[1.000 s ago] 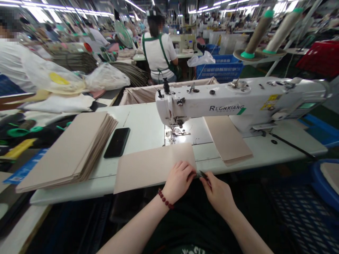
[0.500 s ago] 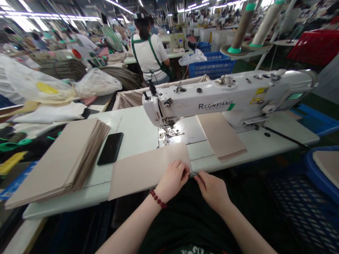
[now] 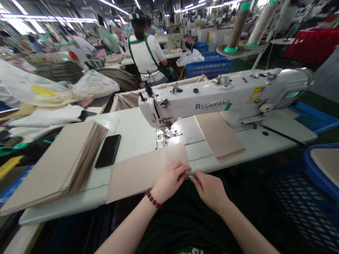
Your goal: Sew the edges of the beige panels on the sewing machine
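One left hand tight on beige panel, right hand around mostly hidden tool

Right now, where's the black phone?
In the head view, the phone lies on the left part of the pale table, just right of the beige stack and near the left end of the panel under the left hand.

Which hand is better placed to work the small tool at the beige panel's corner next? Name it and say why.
Probably the right hand: it grips the small tool beside that corner. The left hand is occupied, holding the beige panel there.
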Demonstrator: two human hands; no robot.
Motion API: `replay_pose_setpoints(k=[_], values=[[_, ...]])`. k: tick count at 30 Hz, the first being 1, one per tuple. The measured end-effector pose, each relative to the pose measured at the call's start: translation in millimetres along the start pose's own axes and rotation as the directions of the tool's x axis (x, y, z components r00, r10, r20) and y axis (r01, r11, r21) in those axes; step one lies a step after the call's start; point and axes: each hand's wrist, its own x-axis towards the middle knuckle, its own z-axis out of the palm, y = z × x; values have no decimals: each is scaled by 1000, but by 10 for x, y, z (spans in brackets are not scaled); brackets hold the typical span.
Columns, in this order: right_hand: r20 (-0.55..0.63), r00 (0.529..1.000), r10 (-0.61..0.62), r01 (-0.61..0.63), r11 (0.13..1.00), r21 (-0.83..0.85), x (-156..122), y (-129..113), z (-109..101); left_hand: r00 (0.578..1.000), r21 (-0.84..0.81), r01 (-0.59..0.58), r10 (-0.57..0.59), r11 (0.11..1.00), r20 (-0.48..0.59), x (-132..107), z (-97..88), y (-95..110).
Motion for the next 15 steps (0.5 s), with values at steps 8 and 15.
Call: replay_pose_setpoints(k=[8,15], values=[[16,1000,5,-5,1000,-10,-42,72,-54,999,44,14,-13,999,-31,12,37,14],[16,999,28,-27,999,-35,-27,80,-84,997,63,67,-65,996,-31,52,37,62]])
